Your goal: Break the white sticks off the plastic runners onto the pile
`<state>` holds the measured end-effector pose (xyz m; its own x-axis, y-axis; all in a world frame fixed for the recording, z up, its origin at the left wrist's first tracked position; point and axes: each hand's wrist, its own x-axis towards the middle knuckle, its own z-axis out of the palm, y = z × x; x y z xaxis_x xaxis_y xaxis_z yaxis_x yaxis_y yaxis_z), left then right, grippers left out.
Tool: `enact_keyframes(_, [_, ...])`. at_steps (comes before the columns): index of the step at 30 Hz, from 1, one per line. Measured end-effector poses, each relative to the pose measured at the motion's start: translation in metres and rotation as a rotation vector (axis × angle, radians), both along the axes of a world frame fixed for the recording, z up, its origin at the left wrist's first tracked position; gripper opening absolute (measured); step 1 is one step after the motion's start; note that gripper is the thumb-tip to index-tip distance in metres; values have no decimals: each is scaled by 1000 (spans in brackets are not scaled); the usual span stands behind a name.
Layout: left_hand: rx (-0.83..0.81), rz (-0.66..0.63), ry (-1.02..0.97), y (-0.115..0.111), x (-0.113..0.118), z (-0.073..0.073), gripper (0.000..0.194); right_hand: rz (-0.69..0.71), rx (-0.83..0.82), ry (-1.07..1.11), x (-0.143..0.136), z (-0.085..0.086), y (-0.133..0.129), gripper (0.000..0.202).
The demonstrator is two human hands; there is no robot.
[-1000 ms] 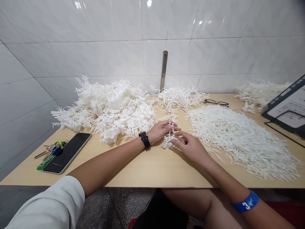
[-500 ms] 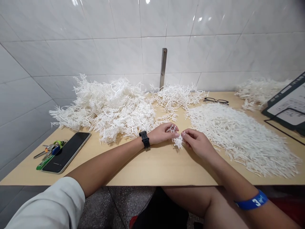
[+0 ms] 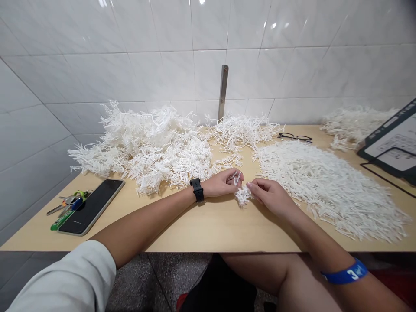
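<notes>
Near the middle of the table, my left hand [image 3: 225, 183] grips a small branched white plastic piece [image 3: 243, 197], with some of its twigs showing between thumb and fingers. My right hand [image 3: 268, 194] pinches at the right side of the same piece, thumb against fingertips. What exactly lies between those right fingertips is too small to make out. Behind and left of my left hand is a big tangled heap of white branched pieces [image 3: 156, 147]. A flatter pile of short white sticks [image 3: 325, 186] spreads out to the right of my right hand.
A phone [image 3: 92, 208] lies at the left over a green item, beside keys [image 3: 69, 201]. Glasses [image 3: 295, 138] rest behind the stick pile. A dark-edged panel [image 3: 393, 138] with a black cable stands at the right. A metal bracket [image 3: 222, 93] rises against the tiled wall.
The branched piece has turned slightly and hangs a little lower between the hands. My right hand has shifted down a little; my left hand has barely moved.
</notes>
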<state>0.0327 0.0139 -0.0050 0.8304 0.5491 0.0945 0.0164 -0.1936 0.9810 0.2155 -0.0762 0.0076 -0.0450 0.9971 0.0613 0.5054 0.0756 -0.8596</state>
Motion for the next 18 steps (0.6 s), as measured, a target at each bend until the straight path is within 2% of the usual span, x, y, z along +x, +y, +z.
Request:
enact_keyframes(3, [4,3,13,-1,0,2,32,49,-59,67,-1,-1,-2,47])
enact_keyframes(7, [88,-28,90,-2,-1,2,39,137,-89,106,0,-2,-4,44])
enact_keyframes(13, [-27,-119,21,-2,0,-1,54,181,-115,56,6,-4,-4,43])
enact_keyframes(18, [-16,-139,49,-3,0,0,49,236,-70,-36,9,-7,-4,42])
